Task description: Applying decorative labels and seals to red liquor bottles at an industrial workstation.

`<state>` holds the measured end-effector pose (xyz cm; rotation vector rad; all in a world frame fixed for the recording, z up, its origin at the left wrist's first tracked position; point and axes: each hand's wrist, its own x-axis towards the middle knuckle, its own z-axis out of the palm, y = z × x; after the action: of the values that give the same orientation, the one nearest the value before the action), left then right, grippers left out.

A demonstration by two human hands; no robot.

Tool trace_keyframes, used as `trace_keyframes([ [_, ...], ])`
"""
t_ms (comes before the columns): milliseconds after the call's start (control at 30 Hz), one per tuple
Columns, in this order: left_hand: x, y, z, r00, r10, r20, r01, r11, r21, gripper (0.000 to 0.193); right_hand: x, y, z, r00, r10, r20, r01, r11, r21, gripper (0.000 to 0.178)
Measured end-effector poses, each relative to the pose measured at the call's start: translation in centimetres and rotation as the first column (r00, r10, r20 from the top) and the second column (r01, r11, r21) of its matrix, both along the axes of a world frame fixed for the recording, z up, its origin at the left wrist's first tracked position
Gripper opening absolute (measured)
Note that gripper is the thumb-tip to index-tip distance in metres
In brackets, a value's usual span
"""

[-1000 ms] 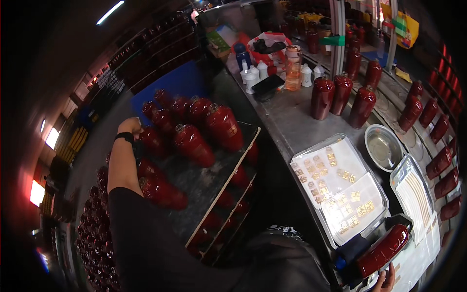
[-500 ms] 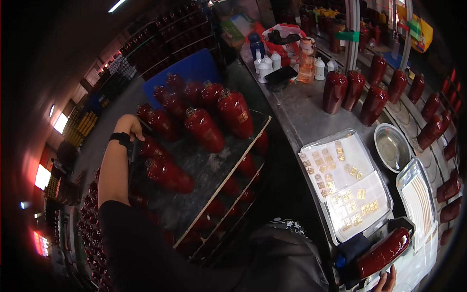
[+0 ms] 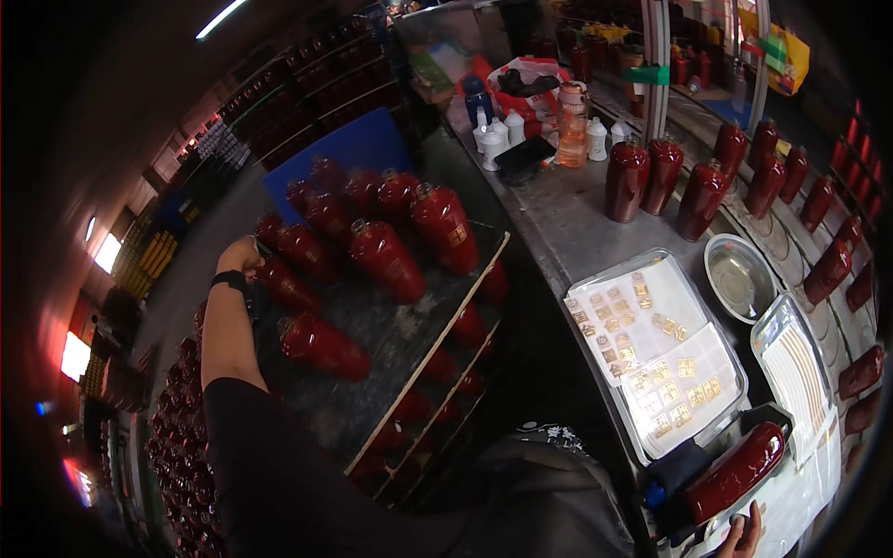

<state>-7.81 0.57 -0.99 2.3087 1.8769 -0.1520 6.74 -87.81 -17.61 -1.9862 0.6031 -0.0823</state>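
At the left, my left hand, a black band on its wrist, reaches over a rack. Its fingers close around the neck of a glossy red bottle standing on the top board; the fingertips are partly hidden. Another red bottle stands nearer to me, with several more behind. Low at the right, my right hand shows only fingers, slightly bent and apart, with nothing visible in them. They are beside a red bottle lying tilted in a dark holder.
On the metal table, a tray carries several small gold emblems on white sheets. A metal bowl and a tray of pale strips lie beyond. Red bottles line the table and conveyor. A blue panel stands behind the rack.
My view has shifted slightly. My left hand has moved a little lower and closer in at the bottle's neck. My right hand stays beside the lying bottle.
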Motion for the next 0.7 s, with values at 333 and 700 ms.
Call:
trace_keyframes([
  [333,-1.9,4.3,-3.5,0.99,-0.119,0.073,0.089,0.94,0.329,0.032,-0.4,0.3,-1.1,1.0,0.014,-0.003,-0.014,0.987,-0.16,0.041],
  [700,5.5,-8.9,6.9,0.943,-0.09,-0.32,-0.104,0.834,-0.543,0.054,0.4,0.5,1.2,0.998,0.04,0.05,-0.038,0.998,-0.044,0.033],
])
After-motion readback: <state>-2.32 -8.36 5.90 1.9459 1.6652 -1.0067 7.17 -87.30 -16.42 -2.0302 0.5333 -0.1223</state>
